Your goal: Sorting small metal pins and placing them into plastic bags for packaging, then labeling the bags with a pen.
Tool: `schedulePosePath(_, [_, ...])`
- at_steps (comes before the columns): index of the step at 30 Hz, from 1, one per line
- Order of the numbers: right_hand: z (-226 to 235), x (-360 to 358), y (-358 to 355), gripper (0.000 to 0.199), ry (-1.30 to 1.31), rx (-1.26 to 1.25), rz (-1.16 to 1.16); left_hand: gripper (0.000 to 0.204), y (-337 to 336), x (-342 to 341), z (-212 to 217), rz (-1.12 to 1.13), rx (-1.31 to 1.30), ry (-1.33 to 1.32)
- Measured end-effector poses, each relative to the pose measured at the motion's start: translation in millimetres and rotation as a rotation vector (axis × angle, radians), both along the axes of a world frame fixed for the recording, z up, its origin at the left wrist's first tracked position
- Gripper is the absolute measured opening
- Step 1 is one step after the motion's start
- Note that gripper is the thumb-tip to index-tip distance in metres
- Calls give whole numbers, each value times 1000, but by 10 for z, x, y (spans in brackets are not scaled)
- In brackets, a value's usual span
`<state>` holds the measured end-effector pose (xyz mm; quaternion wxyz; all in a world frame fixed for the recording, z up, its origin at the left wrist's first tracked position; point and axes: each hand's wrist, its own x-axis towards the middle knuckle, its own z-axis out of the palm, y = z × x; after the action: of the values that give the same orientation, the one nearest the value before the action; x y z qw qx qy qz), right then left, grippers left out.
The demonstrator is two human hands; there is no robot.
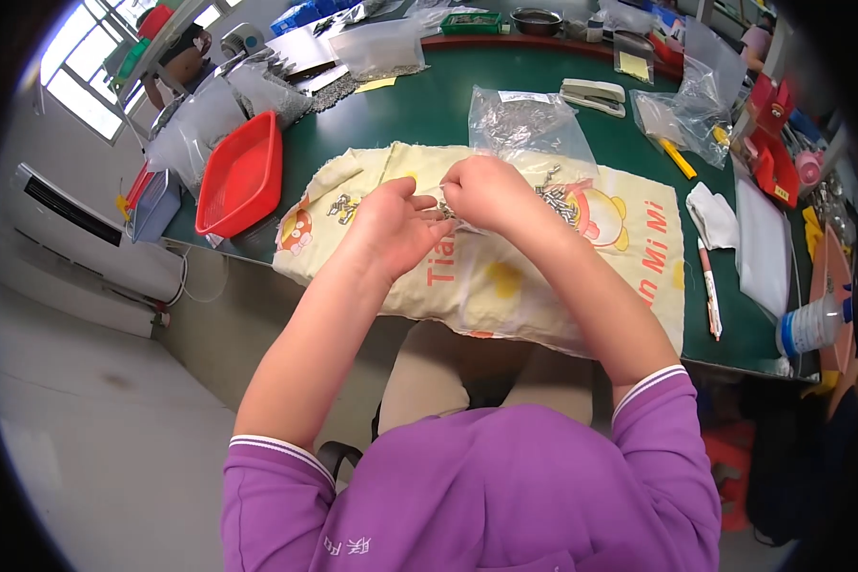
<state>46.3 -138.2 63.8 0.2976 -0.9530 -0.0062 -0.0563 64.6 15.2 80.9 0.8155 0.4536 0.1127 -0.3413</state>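
Note:
My left hand (400, 227) is turned palm up over the yellow printed cloth (419, 181), its fingers stretched out toward the right hand and its palm bare. Close beside it, my right hand (484, 195) is closed in a pinch, and whatever its fingertips hold is too small or hidden to name. A few tiny metallic bits show between the two hands. To the right, partly behind my right hand, lies a heap of small silvery metal parts (564, 202). A smaller group of metal parts (343, 208) rests on the cloth left of my left hand.
Beyond the cloth lies a clear plastic bag (524, 124) of metal parts on the green table (391, 119). A red tray (243, 176) stands left. A stapler (593, 96) is at the back. Right are a white cloth (712, 214), a pen (709, 291) and a bottle (810, 327).

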Motion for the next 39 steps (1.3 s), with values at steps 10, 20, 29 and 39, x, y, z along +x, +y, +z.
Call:
schedulePosePath(10, [321, 36, -228, 23, -87, -14, 59, 42, 303, 226, 108, -1, 632, -1191])
schedulePosePath(20, [1141, -183, -213, 24, -99, 107, 222, 12, 390, 117, 128, 118, 229, -1199])
schedulePosePath(29, [-122, -188, 40, 33, -157, 745, 93, 13, 564, 56, -427, 175, 232, -901])
schedulePosePath(39, [138, -456, 223, 16, -377, 770, 74, 12, 904, 192, -340, 164, 306, -1156])
